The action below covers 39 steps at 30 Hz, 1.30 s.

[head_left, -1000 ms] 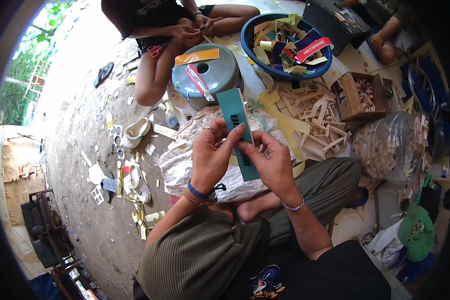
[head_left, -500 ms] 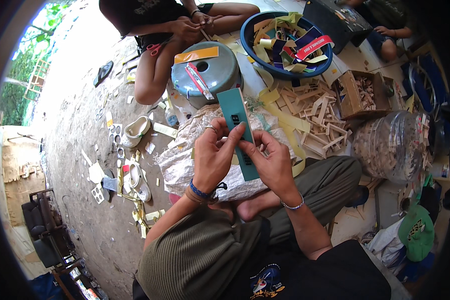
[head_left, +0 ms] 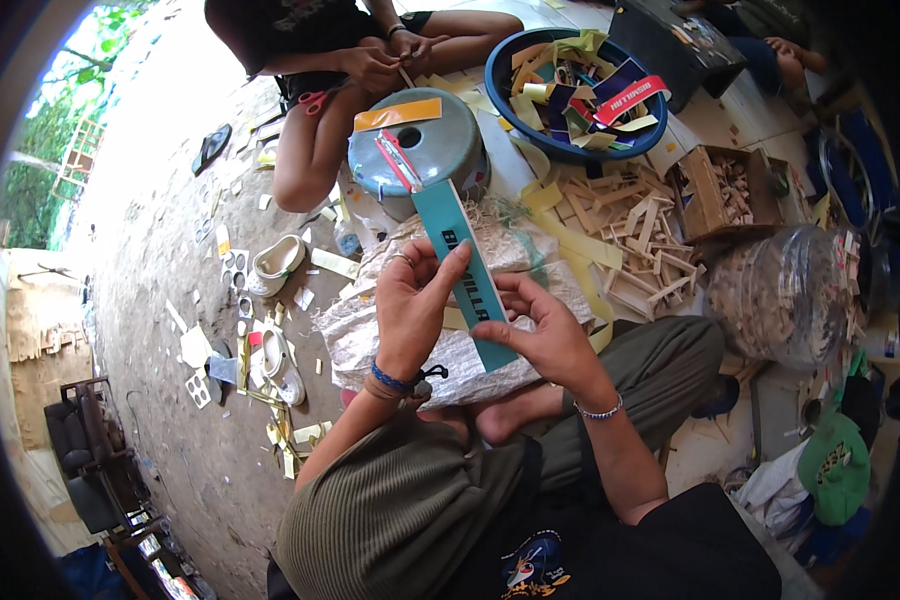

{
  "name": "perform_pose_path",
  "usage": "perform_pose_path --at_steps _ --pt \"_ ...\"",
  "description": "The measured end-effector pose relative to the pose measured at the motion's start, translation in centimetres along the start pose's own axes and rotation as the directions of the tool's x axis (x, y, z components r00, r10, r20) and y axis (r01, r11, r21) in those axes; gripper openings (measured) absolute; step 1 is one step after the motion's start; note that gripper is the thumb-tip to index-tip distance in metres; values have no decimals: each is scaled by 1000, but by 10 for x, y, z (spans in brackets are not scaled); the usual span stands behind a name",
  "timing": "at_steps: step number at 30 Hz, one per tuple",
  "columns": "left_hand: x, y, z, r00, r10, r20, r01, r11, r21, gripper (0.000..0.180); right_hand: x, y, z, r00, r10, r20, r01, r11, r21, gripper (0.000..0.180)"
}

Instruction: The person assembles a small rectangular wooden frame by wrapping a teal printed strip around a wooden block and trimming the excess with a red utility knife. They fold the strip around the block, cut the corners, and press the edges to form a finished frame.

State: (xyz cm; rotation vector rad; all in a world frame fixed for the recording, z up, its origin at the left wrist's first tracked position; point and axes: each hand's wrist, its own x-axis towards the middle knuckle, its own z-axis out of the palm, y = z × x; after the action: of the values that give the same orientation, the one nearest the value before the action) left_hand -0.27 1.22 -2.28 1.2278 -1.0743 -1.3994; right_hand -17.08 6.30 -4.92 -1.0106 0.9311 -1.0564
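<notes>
A pale clog point(head_left: 278, 260) lies toward the left side of the floor point(head_left: 180, 390). The left hand point(head_left: 410, 305) pinches the teal strip point(head_left: 478, 285) by its left edge, thumb on the face, other fingers partly hidden behind. Beyond, a slim red-and-white tool point(head_left: 398, 160) rests on the grey round stand point(head_left: 455, 140); its near end meets the strip's far end in view, though I cannot tell whether they touch. The strip is held above the white sack point(head_left: 355, 345), long axis slanting from far left to near right. The left hand sits nearer its middle, the right hand point(head_left: 550, 340) nearer its lower end, thumb on the face, fingers curled at the right edge. Bold dark lettering runs lengthwise, partly under the left thumb. Farther right, a red strip point(head_left: 632, 100) with pale lettering crosses the right rim of the blue tub point(head_left: 545, 146); a green cap point(head_left: 835, 455) carries dark printing.
</notes>
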Motion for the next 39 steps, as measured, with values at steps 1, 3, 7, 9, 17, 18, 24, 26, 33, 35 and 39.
perform_pose_path --at_steps 1,3,7,9,17,18,24,26,33,35,39 --pt "0 -1 -1 1000 -7 -8 7 1000 3 21 -2 2 1 1000 22 -11 -22 1000 2 48" --pt "-1 -5 -3 1000 -29 8 29 999 -20 21 -4 6 1 1000 -7 4 7 1000 3 54" --pt "2 -17 -5 997 48 65 -38 988 -147 15 -2 10 3 996 -1 -90 -9 994 -111 58" --pt "3 -21 -7 990 71 122 -66 997 -46 18 0 11 6 991 35 -131 -47 995 -84 58" --pt "-8 -16 -6 961 56 270 -27 994 -107 25 5 12 5 964 -103 -244 97 995 -35 44" --pt "-10 -14 -7 956 74 283 -62 997 -51 28 4 8 1 952 -97 -289 79 994 -74 42" --pt "-16 2 -8 890 51 453 -86 995 56 37 29 -22 -22 874 -312 -372 240 944 -229 37" --pt "-17 6 -9 875 16 483 -141 965 223 42 33 -33 -28 895 -310 -320 251 945 -211 33" --pt "-22 23 -10 834 4 551 -41 998 55 65 37 -45 -39 882 -267 -388 238 964 -122 17" --pt "-25 31 -11 837 -70 542 50 997 52 64 37 -51 -42 882 -276 -382 241 961 -138 16" --pt "-28 41 -11 851 -154 502 140 988 66 58 33 -63 -45 885 -290 -364 243 955 -169 19"
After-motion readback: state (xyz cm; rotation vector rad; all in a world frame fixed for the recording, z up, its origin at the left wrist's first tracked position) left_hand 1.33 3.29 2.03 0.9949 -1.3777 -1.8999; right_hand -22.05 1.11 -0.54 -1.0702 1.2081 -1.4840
